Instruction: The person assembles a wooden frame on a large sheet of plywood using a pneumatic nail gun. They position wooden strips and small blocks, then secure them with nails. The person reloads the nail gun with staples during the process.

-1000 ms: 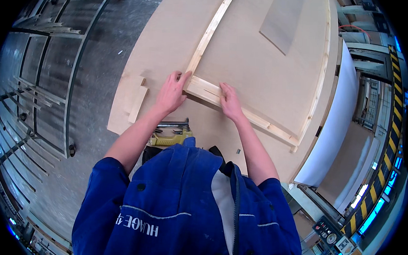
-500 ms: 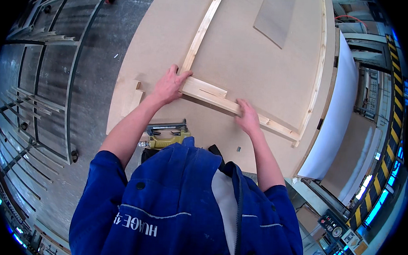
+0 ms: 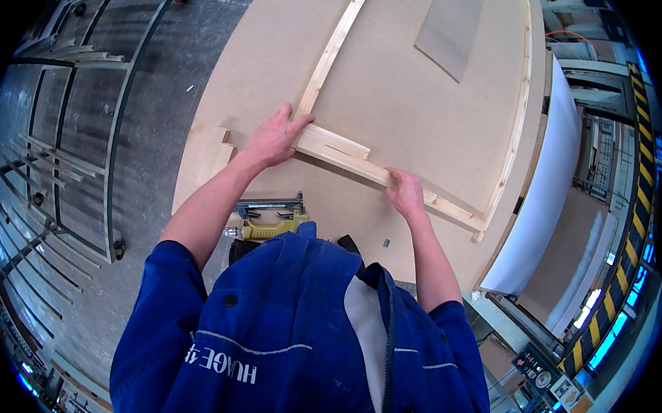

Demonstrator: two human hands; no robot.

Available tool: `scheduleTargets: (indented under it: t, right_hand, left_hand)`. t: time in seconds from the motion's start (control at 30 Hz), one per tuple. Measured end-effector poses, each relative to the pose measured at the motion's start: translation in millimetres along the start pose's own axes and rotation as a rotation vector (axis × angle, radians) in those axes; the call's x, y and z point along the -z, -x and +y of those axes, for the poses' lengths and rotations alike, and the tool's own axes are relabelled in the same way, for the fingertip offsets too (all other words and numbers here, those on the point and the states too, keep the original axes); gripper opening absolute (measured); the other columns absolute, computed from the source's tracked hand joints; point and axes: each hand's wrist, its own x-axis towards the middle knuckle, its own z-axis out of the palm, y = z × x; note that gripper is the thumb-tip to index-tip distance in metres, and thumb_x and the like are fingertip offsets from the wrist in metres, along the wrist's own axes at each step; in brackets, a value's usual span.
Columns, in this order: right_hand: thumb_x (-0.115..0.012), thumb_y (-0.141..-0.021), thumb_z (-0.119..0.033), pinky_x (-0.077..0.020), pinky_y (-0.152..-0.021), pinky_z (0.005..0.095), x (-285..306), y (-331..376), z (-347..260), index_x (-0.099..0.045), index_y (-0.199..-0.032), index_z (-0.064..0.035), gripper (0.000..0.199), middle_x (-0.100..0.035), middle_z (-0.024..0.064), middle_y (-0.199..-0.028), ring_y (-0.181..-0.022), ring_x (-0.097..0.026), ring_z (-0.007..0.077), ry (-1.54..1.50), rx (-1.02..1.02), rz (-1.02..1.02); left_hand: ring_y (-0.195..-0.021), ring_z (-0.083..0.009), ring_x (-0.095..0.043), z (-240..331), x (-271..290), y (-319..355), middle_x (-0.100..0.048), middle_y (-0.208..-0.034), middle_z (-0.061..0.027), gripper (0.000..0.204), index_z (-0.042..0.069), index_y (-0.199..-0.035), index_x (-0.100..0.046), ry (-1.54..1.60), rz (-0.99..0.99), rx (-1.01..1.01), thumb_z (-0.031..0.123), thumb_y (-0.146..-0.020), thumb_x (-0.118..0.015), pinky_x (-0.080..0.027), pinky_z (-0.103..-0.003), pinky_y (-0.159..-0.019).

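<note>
At one side, left hand [image 3: 275, 137] and right hand [image 3: 406, 193] hold the wooden frame [image 3: 342, 158].

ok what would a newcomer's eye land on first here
Probably the wooden frame on the tan board, with the left hand at one corner and the right hand on the near side. Then the yellow tool, nearer the body, and the striped band at far right.
</note>
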Motion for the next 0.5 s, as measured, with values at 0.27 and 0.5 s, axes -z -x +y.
scheduleTargets:
  t: [0.27, 0.5]
  right_hand:
    - [-0.072, -0.075, -0.003, -0.0549, -0.097, 0.0427, 3.7, -0.4, -7.1, -0.070, -0.127, -0.0095, 0.052, -0.072, 0.0196, -0.116, -0.108, -0.069, 0.0364, 0.006, -0.022, -0.014]
    - [-0.074, -0.073, -0.005, -0.0563, -0.095, 0.0432, -12.9, -2.4, 8.8, -0.071, -0.126, -0.0103, 0.054, -0.073, 0.0195, -0.114, -0.106, -0.070, 0.0360, 0.054, -0.036, -0.035]
  left_hand:
    - [-0.115, -0.0413, -0.060, 4.5, -0.2, 2.1, -0.046, -0.126, -0.0207, 0.068, 0.021, -0.143, -0.051, 0.000, 0.015, 0.009, -0.005, -0.081, -0.065, -0.055, -0.047, -0.097]
    - [-0.109, -0.0438, -0.060, 5.9, -1.8, 2.3, -0.047, -0.124, -0.0237, 0.063, 0.016, -0.142, -0.050, -0.034, 0.029, -0.011, -0.004, -0.083, -0.061, -0.054, -0.051, -0.092]
